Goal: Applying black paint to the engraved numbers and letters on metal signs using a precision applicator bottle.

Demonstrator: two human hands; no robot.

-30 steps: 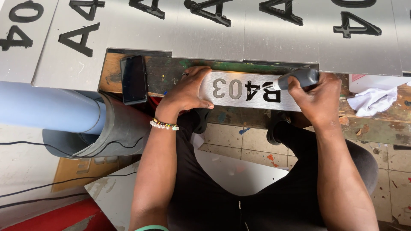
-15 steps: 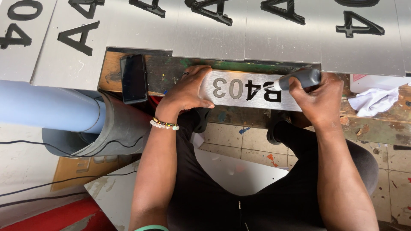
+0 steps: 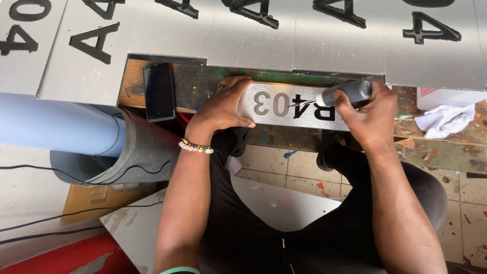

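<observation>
A small brushed-metal plate [image 3: 284,119] with black raised characters lies on a worn wooden bench [image 3: 203,83]. My left hand [image 3: 225,104] presses down on the plate's left end, fingers curled over its edge. A beaded bracelet circles that wrist. My right hand [image 3: 368,114] grips a grey-handled tool [image 3: 345,93] whose thin metal tip touches one of the black characters near the plate's middle.
Large silver sheets [image 3: 314,43] with big black characters cover the area beyond the bench. A black phone [image 3: 159,91] lies on the bench at left. A blue-and-grey pipe [image 3: 76,137] runs at the left. A white cloth [image 3: 444,122] sits at right. Tiled floor shows below.
The right hand has turned the tool so its tip now rests on a character of the plate. The left hand still holds the plate's left end.
</observation>
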